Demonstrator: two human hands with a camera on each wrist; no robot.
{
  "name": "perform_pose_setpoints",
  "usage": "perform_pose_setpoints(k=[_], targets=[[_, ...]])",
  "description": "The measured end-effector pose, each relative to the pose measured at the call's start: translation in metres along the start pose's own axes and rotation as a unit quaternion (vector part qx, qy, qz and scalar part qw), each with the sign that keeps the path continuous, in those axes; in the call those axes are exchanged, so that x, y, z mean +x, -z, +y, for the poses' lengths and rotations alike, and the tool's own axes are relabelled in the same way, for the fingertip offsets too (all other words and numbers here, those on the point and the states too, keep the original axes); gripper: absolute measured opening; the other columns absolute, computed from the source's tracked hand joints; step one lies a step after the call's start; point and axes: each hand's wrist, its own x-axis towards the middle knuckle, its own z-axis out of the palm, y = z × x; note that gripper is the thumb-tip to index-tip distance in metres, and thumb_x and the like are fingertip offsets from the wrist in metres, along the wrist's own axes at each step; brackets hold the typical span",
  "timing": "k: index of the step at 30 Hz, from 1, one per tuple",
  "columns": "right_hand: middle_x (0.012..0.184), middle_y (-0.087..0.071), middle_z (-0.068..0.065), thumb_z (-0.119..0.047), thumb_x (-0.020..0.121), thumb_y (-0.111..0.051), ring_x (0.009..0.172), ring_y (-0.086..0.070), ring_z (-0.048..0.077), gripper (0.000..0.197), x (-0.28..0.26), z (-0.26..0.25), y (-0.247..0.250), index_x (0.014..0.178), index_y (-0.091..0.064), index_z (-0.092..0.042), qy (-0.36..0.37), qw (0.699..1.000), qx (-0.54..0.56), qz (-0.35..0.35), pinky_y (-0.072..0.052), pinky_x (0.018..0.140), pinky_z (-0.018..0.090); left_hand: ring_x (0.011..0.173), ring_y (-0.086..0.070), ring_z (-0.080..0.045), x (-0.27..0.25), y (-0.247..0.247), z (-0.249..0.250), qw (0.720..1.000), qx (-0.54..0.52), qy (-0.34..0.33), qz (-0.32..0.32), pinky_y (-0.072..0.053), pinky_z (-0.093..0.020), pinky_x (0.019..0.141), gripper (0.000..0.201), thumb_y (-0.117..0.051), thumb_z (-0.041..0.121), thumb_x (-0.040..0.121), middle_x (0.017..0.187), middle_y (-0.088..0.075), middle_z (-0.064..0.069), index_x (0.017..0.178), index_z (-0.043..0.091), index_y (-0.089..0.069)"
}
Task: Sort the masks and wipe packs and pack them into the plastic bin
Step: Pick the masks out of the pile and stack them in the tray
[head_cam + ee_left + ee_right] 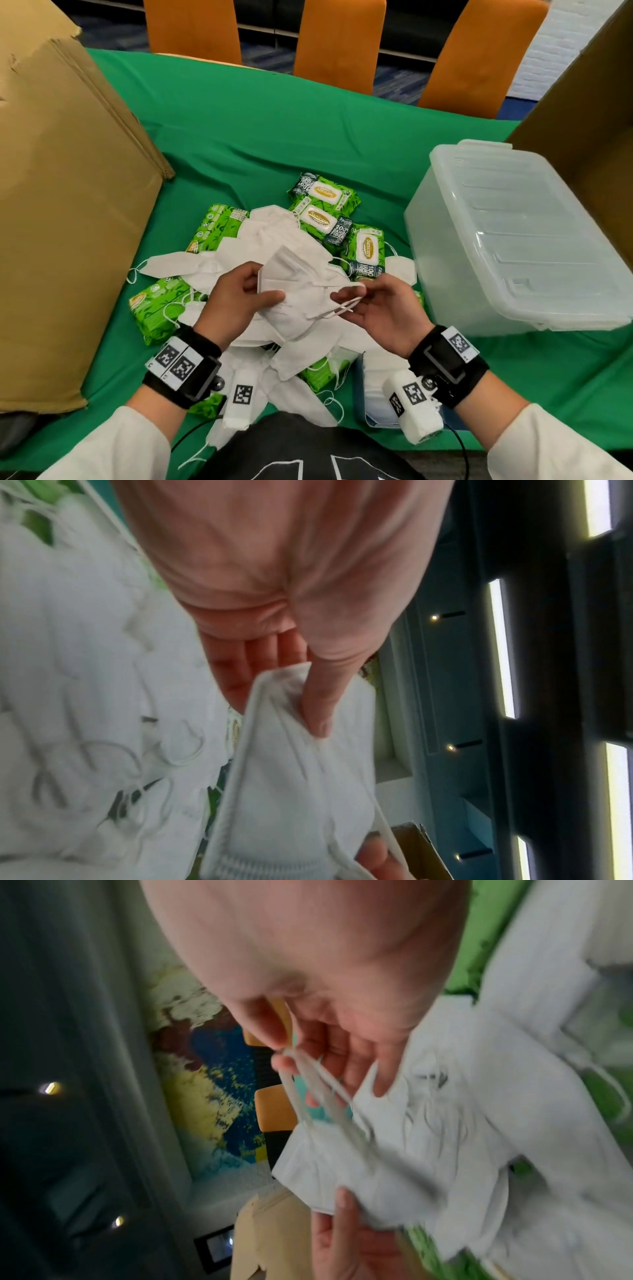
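1. Holding a white folded face mask point(291, 291) above the pile, I grip its left edge with my left hand point(236, 301), thumb curled over the top and fingers underneath.
2. My right hand point(383, 305) pinches the mask's thin white ear loops point(342, 303) between thumb and fingertips; the right wrist view shows the loops point(315, 1091) drawn taut from that pinch down to the mask body.
3. Under my hands a heap of loose white masks point(274, 233) lies on the green tablecloth point(274, 130), mixed with bright green leaf-printed wipe packs point(323, 195) that poke out around and beneath them.
4. The translucent plastic bin point(513, 240) sits to the right of the heap with its clear lid on; blur leaves me unsure whether anything is inside.
5. A large brown cardboard box point(68, 205) stands at the left, another cardboard box point(589, 113) rises behind the bin, and three orange chairs point(339, 41) line the table's far side.
6. A small blue-edged box of masks point(376, 397) rests just below my right wrist.
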Motion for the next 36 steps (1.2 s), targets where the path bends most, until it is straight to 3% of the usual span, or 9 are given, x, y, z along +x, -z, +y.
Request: perform_pose_setpoints(k=[2, 5, 10, 13, 16, 21, 27, 32, 36], targets=[[0.067, -0.053, 0.014, -0.014, 0.088, -0.046, 0.073, -0.065, 0.033, 0.017, -0.003, 0.002, -0.006, 0.071, -0.048, -0.01, 0.0, 0.999, 0.044, -0.024, -0.055, 0.091, 0.047, 0.094, -0.074, -0.021, -0.006, -0.003, -0.003, 1.0, -0.014, 0.003, 0.005, -0.058, -0.03, 0.078, 0.029, -0.08, -0.003, 0.08, 0.101, -0.078, -0.009, 0.104, 0.002, -0.066], [0.056, -0.028, 0.0, -0.013, 0.096, -0.058, 0.048, -0.031, 0.017, 0.019, 0.004, 0.007, -0.01, 0.079, -0.048, -0.014, 0.01, 0.995, -0.098, -0.001, -0.054, 0.064, 0.037, 0.096, -0.074, -0.024, -0.01, -0.012, -0.001, 0.999, -0.044, -0.004, 0.017, -0.059, -0.031, 0.08, 0.033, -0.079, -0.005, 0.08, 0.103, -0.078, -0.009, 0.109, 0.005, -0.065], [0.061, -0.053, -0.003, -0.016, 0.083, -0.083, 0.054, -0.041, 0.012, 0.011, 0.016, -0.001, -0.003, 0.078, -0.072, -0.015, 0.078, 0.909, -0.41, 0.016, -0.036, 0.052, 0.024, 0.11, -0.071, -0.028, -0.009, -0.017, 0.008, 0.998, -0.069, -0.01, -0.001, -0.059, -0.039, 0.09, 0.064, -0.074, -0.01, 0.084, 0.116, -0.075, -0.007, 0.135, 0.026, -0.055], [0.062, -0.058, -0.006, -0.012, 0.084, -0.08, 0.056, -0.044, 0.008, 0.013, 0.017, 0.0, -0.004, 0.073, -0.075, -0.014, 0.105, 0.899, -0.424, 0.02, -0.036, 0.054, 0.021, 0.132, -0.056, -0.013, -0.012, -0.015, 0.013, 0.995, 0.009, -0.069, -0.073, -0.049, -0.035, 0.106, 0.085, -0.071, -0.009, 0.088, 0.147, -0.055, 0.011, 0.149, 0.043, -0.041], [0.066, -0.059, -0.002, -0.009, 0.086, -0.078, 0.061, -0.046, 0.009, 0.01, 0.016, 0.002, -0.002, 0.076, -0.077, -0.01, 0.121, 0.892, -0.436, 0.009, -0.038, 0.058, 0.023, 0.144, -0.039, -0.004, -0.01, -0.01, 0.015, 0.986, 0.077, -0.103, -0.104, -0.036, -0.039, 0.119, 0.078, -0.065, -0.005, 0.093, 0.156, -0.041, 0.022, 0.153, 0.038, -0.038], [0.058, -0.057, -0.013, -0.008, 0.09, -0.074, 0.058, -0.046, 0.005, 0.029, 0.011, 0.007, 0.001, 0.064, -0.074, -0.021, 0.129, 0.874, -0.469, -0.002, -0.038, 0.058, 0.022, 0.128, -0.059, -0.01, -0.01, -0.008, 0.016, 0.988, 0.086, -0.097, -0.085, -0.046, -0.046, 0.112, 0.046, -0.063, -0.005, 0.095, 0.134, -0.066, 0.012, 0.131, 0.024, -0.066], [0.065, -0.047, -0.002, -0.02, 0.094, -0.071, 0.065, -0.04, 0.015, 0.025, 0.011, 0.009, 0.007, 0.077, -0.069, -0.001, 0.138, 0.849, -0.511, -0.014, -0.032, 0.065, 0.034, 0.105, -0.072, -0.014, -0.009, -0.007, 0.014, 0.991, 0.093, -0.079, -0.061, -0.057, -0.044, 0.096, 0.036, -0.074, 0.005, 0.09, 0.112, -0.076, 0.005, 0.121, 0.023, -0.071], [0.063, -0.053, -0.004, -0.022, 0.085, -0.081, 0.064, -0.043, 0.012, 0.027, 0.005, 0.008, 0.007, 0.062, -0.068, -0.023, 0.149, 0.842, -0.518, -0.031, -0.033, 0.063, 0.031, 0.101, -0.074, -0.015, -0.012, -0.012, 0.012, 0.993, 0.078, -0.067, -0.066, -0.059, -0.042, 0.093, 0.033, -0.078, 0.004, 0.086, 0.106, -0.078, 0.003, 0.114, 0.02, -0.073], [0.063, -0.056, -0.002, -0.019, 0.087, -0.08, 0.062, -0.043, 0.011, 0.021, -0.001, 0.007, 0.011, 0.069, -0.073, -0.012, 0.15, 0.834, -0.53, -0.028, -0.033, 0.061, 0.029, 0.099, -0.074, -0.02, -0.016, -0.016, 0.011, 0.992, 0.077, -0.063, -0.08, -0.059, -0.045, 0.092, 0.032, -0.078, 0.002, 0.085, 0.105, -0.077, 0.0, 0.112, 0.02, -0.073]])
